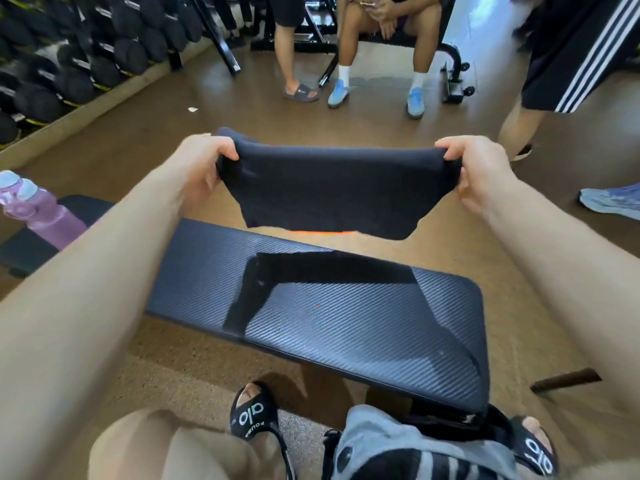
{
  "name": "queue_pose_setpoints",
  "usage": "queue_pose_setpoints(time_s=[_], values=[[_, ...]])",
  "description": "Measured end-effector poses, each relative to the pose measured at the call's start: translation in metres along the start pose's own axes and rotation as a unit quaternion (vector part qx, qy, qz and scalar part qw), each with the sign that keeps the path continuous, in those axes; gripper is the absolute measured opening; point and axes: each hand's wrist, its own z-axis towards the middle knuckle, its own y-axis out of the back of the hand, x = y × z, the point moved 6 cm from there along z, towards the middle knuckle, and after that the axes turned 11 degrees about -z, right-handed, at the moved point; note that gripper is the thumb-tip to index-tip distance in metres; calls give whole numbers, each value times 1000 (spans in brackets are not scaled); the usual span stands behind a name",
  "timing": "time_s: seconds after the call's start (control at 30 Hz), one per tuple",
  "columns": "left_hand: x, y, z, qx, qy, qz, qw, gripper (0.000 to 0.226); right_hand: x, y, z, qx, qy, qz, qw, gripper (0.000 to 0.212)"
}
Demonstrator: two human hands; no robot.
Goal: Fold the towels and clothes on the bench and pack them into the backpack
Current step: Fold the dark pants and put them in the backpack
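1. Left hand (204,164) — raised above the bench, fingers curled over the left top corner of the dark garment, gripping the cloth.
2. Right hand (474,168) — raised level with the left, fingers and thumb pinching the right top corner of the same garment.
3. Dark garment (329,192) — navy or black cloth, held taut between both hands in the air over the far edge of the bench; its lower edge hangs free and does not touch the pad. Whether it is a towel or a piece of clothing cannot be told.
4. Bench (346,323) — padded, dark, with a ribbed weave pattern; lies across the middle of the view beneath the garment, whose shadow falls on the pad.
5. Grey and black fabric item (388,445) — at the bottom edge, just beside the near end of the bench and between the person's feet; possibly the backpack, though this cannot be confirmed.
6. Black slides (252,414) — on the person's feet, white lettering across the straps.
7. Purple bottle (41,213) — at the left edge, resting on a second dark pad.
8. Dumbbell rack (69,57) — upper left, rows of black weights.
9. Bystanders (381,46) — one seated, others standing, only legs and footwear in view, well apart from the bench.
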Motion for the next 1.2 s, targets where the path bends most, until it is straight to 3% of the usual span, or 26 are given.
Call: queue_pose_setpoints(time_s=[0.07, 0.17, 0.3, 0.43, 0.6, 0.67, 0.83, 0.93, 1.0, 1.1, 1.2], values=[[16, -3, -11, 25, -3, -6, 1000, 30, -16, 18, -15, -9, 15, -17, 1000, 33], [81, 11, -34, 30, 60, 43, 997, 59, -67, 34, -50, -4, 9, -55, 998, 32], [188, 30, -92, 32, 159, 137, 977, 29, -173, 47, -107, 13, -56, -139, 989, 25], [238, 56, -125, 13, 195, 225, 955, 39, -235, 56, -144, 19, -77, -211, 974, 25], [242, 66, -140, 20, 206, 192, 959, 47, -242, 62, -159, 39, -44, -263, 963, 12], [243, 72, -141, 17, 204, 184, 961, 40, -242, 65, -160, 43, -39, -286, 957, 8], [248, 74, -149, 28, 207, 222, 953, 15, -248, 75, -163, 36, -63, -329, 942, 16], [254, 79, -155, 42, 220, 231, 947, 26, -250, 78, -167, 37, -62, -357, 931, 20], [256, 81, -158, 46, 243, 231, 941, 41, -247, 78, -169, 46, -63, -377, 923, 26], [258, 77, -156, 37, 267, 210, 940, 41, -237, 76, -164, 56, -64, -413, 907, 49], [254, 74, -141, -2, 229, 261, 938, 49, -226, 65, -150, 46, -61, -421, 904, 68]])
